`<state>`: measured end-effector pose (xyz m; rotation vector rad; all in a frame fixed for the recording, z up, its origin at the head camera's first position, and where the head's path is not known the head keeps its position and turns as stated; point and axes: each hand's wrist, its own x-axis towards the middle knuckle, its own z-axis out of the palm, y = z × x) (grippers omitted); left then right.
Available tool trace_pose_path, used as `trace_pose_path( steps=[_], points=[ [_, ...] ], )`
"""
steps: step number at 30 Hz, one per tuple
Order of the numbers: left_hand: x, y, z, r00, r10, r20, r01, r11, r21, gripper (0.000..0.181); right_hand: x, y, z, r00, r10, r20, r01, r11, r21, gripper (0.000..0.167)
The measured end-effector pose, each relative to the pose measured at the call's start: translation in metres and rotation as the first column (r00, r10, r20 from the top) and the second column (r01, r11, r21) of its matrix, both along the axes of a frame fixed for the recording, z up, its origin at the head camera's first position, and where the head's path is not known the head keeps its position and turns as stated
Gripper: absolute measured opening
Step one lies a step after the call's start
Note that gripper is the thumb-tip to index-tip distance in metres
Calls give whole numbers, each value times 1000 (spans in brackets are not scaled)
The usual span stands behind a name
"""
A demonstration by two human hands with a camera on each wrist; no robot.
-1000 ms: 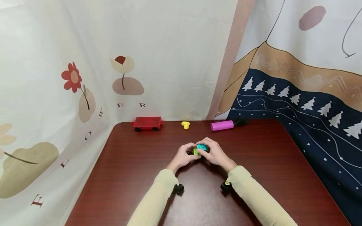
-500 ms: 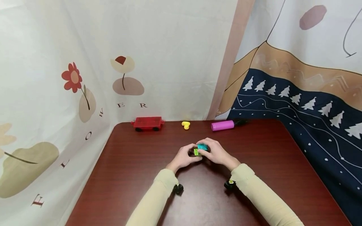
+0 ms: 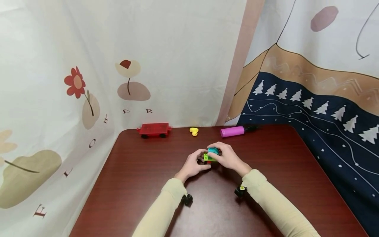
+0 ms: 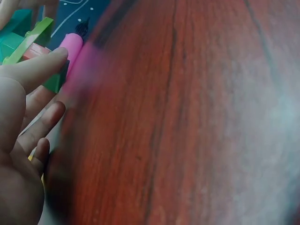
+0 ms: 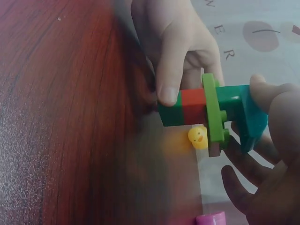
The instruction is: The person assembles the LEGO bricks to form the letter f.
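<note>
Between both hands is a stack of toy building bricks. In the right wrist view it runs from a dark green brick (image 5: 170,114) through a red brick (image 5: 193,103) and a lime green plate (image 5: 213,115) to a green brick (image 5: 229,96) and a teal brick (image 5: 255,117). My left hand (image 3: 190,165) pinches the dark green end, its thumb pressed against that brick. At the opposite end my right hand (image 3: 228,158) holds the teal brick, thumb on its outer side. Fingers hide parts of the stack in the head view.
Along the table's (image 3: 142,171) far edge stand a red toy wagon (image 3: 154,129) with black wheels, a small yellow duck (image 3: 194,131) and a pink cylinder (image 3: 232,132) with a black end. Behind the edge hangs a printed curtain (image 3: 183,65).
My right hand has shifted slightly away from me with the teal brick. More of the lime plate and some red beneath it now show. The left hand has hardly moved.
</note>
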<state>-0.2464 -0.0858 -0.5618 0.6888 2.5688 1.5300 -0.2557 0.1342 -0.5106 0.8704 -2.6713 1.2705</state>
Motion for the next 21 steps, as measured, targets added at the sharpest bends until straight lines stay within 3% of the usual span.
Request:
trace_pose_path(
  steps=[12, 17, 21],
  points=[
    [-1, -1, 5, 999, -10, 52, 8, 999, 48, 84, -11, 7, 5, 994, -15, 108, 19, 999, -36, 40],
    [1, -1, 6, 997, -54, 55, 51, 998, 48, 103, -16, 7, 3, 989, -44, 144, 51, 998, -47, 27],
    [2, -1, 7, 997, -80, 6, 80, 996, 33, 109, -18, 6, 0, 988, -52, 145, 62, 996, -64, 19]
  ],
)
